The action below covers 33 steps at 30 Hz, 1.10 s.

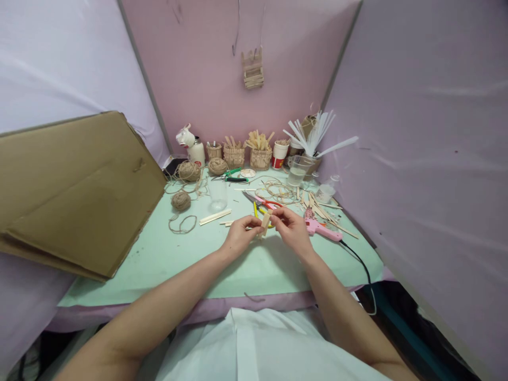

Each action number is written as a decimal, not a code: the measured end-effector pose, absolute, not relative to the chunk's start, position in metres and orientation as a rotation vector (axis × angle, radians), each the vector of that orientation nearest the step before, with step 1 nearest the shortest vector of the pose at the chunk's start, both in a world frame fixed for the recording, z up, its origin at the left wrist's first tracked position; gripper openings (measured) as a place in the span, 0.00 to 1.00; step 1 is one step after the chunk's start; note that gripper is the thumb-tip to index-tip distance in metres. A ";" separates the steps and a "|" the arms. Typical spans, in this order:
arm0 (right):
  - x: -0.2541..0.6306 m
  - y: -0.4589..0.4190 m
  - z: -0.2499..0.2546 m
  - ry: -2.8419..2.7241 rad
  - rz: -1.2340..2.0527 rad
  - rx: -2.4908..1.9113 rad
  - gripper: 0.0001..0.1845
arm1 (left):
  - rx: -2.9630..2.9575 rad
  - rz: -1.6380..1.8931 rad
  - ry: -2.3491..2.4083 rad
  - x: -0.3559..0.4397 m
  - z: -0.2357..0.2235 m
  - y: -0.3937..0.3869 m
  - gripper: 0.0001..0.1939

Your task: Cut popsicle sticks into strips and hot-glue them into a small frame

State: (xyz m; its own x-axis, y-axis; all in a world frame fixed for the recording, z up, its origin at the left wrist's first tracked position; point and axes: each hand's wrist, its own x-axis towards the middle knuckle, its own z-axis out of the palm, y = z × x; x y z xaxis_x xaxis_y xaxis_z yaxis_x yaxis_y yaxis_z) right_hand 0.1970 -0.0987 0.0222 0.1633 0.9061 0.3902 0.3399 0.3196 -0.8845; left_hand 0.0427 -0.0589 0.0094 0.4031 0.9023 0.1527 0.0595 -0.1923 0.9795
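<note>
Between my two hands, above the table, is a small pale wooden piece (265, 222) that looks made of craft sticks. My left hand (241, 235) pinches its left side with closed fingers. On the other side, the fingertips of my right hand (292, 228) are closed on its upper right edge. Just behind the hands lie red-handled scissors (273, 204) and a yellow-handled tool (256, 210), partly hidden by the hands and the piece. A pink glue gun (323, 229) rests right of my right hand. Thin wooden sticks (215, 217) lie beyond my left hand.
Twine balls (181, 200), a clear plastic cup (217, 194) and green-handled pliers (237, 180) stand or lie farther back. Stick-filled holders (261, 157) line the wall. Loose sticks (317, 209) are scattered at right. A large cardboard sheet (79, 185) leans at left. The glue gun's cord (363, 264) hangs over the edge.
</note>
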 end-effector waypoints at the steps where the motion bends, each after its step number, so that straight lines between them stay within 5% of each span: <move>1: 0.197 -0.099 0.021 -1.399 0.620 -1.232 0.08 | 1.581 0.984 0.863 0.043 0.009 -0.059 0.07; 33: 0.194 -0.110 0.017 -1.430 0.837 -1.089 0.06 | 1.720 0.600 0.596 0.033 0.020 -0.051 0.07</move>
State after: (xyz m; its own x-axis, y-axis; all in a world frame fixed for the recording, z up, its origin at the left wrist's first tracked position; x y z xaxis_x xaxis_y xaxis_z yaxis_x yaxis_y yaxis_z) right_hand 0.1939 -0.1101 0.0170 0.0221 0.9416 0.3359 0.1678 0.3277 -0.9298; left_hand 0.0333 -0.0509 0.0203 0.7392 0.6683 0.0831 0.0794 -0.2090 0.9747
